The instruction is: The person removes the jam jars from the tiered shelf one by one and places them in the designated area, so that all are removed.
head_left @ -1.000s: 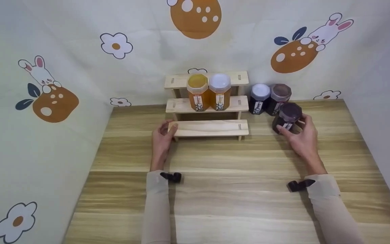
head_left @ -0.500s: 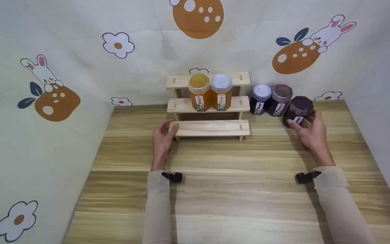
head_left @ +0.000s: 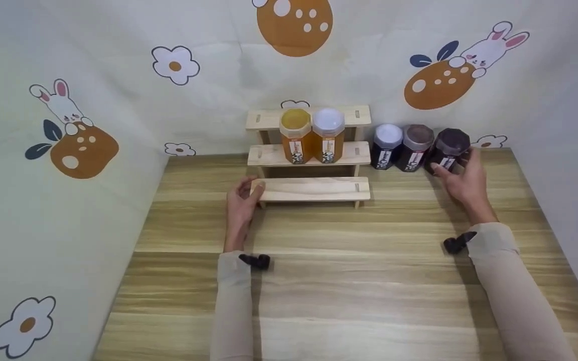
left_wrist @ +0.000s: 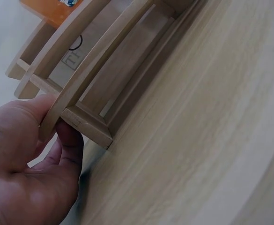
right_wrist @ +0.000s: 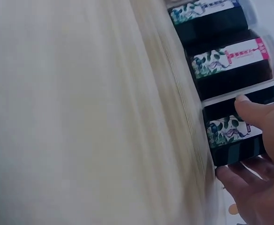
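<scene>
My right hand (head_left: 467, 183) grips a dark jar (head_left: 452, 143) with a dark purple lid, thumb on its front and fingers round its far side. That jar stands at the right end of a row, beside a dark jar with a brownish lid (head_left: 418, 135) and a dark jar with a white lid (head_left: 388, 135). In the right wrist view the held jar (right_wrist: 230, 129) shows a leafy label. My left hand (head_left: 241, 205) pinches the left end of the lowest step of a three-step wooden rack (head_left: 314, 189), thumb on top; the left wrist view shows fingers beneath the board (left_wrist: 76, 93).
Two amber jars, one with a yellow lid (head_left: 295, 120) and one with a white lid (head_left: 328, 120), stand on the rack's middle step. Printed cloth (head_left: 208, 100) hangs behind the wood-grain table (head_left: 349, 281) and along both sides.
My right hand has carried the dark jar rightward and back, away from in front of the other dark jars into line with them. The left hand stays on the rack.
</scene>
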A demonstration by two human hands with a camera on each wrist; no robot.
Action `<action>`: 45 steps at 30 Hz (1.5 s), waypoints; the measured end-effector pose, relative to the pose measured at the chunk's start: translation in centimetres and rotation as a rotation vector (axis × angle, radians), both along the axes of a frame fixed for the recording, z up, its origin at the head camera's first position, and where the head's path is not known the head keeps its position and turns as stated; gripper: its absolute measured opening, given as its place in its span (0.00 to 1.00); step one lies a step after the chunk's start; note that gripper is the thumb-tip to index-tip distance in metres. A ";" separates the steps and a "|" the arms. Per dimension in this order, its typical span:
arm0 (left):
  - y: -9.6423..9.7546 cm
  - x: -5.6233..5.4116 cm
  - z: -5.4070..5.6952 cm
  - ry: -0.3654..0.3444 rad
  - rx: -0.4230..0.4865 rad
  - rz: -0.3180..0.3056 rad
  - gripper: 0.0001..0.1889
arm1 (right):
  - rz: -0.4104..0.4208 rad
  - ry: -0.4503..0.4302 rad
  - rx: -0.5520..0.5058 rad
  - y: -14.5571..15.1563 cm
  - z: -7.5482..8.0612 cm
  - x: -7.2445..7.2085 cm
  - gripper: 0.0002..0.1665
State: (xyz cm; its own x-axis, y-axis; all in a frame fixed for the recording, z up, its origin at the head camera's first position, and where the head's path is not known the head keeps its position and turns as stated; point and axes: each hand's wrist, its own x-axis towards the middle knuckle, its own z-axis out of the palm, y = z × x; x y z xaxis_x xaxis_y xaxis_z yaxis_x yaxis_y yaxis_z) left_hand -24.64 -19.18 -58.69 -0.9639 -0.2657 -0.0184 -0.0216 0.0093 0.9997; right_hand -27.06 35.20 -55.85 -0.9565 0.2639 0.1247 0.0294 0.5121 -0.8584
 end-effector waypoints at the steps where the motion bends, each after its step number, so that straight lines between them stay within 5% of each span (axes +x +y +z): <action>1: 0.0 0.0 0.0 0.000 0.002 0.002 0.22 | 0.007 -0.005 -0.004 0.0 0.0 -0.2 0.53; 13: -0.1 -0.1 0.1 0.015 0.012 -0.012 0.20 | 0.036 0.051 -0.009 0.2 -0.2 -1.7 0.51; 30: -0.2 -0.1 0.2 -0.024 -0.044 -0.017 0.23 | -0.047 0.048 -0.036 -0.4 -0.3 -1.3 0.52; 37: -0.1 -0.3 0.1 -0.017 -0.056 -0.019 0.23 | -0.140 0.106 -0.007 -1.3 1.4 -0.3 0.55; 41: -0.1 -0.2 0.1 0.002 -0.020 -0.034 0.23 | -0.190 0.195 -0.016 -2.3 2.8 0.1 0.50; 45: -0.1 -0.1 0.0 0.019 0.011 -0.029 0.21 | -0.153 0.325 0.005 -4.1 4.2 0.3 0.45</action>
